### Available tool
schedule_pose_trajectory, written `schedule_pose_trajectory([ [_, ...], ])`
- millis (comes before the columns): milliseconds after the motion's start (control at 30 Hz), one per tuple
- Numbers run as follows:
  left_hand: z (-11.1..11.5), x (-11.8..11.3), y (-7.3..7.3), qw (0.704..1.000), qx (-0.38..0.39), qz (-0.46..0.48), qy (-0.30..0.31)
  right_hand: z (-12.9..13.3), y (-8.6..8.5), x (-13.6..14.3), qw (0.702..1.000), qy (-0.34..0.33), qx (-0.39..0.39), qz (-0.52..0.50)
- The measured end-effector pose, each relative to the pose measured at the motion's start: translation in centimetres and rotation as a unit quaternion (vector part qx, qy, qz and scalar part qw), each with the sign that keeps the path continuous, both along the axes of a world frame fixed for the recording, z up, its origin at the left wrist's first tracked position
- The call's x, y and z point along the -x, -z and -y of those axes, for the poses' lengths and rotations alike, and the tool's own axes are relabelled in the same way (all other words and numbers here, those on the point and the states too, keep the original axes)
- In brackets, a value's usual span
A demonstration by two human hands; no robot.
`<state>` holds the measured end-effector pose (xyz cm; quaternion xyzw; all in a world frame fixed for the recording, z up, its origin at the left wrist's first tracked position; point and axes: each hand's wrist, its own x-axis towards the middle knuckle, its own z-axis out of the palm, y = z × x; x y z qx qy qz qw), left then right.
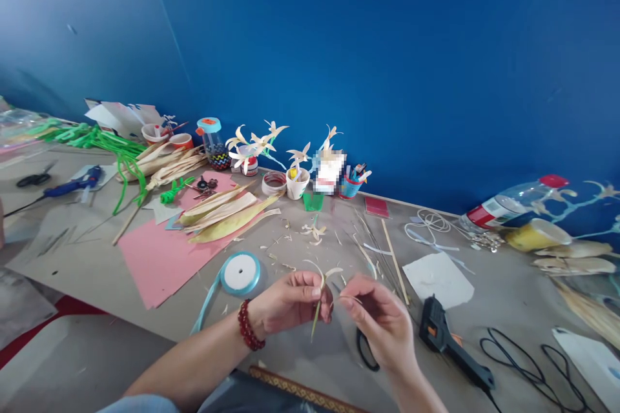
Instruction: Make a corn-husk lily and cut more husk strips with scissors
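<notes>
Nearest, a gold-patterned strip crosses the bottom edge. Above the grey desk, the left hand has its fingers pinched on a small husk flower; the right hand, just beside, pinches a thin strand. Around them lie scraps, 1 blue ribbon roll and 1 dark glue gun. Farther left, husks overlap pink paper; behind stands a blue wall.

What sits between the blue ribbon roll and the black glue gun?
In the head view, the left hand holding a small flower, then the right hand pinching a thin strand, between ribbon roll and glue gun.
</notes>
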<state>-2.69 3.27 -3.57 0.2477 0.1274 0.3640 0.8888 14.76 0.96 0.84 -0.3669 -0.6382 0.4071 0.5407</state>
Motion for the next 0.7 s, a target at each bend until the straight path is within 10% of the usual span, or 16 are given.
schedule_pose_trajectory([
  [700, 0.15, -0.35, 0.40, 0.999, 0.020, 0.029, 0.026, -0.65, -0.03, -0.01, 0.976, 0.062, -0.129, 0.167],
])
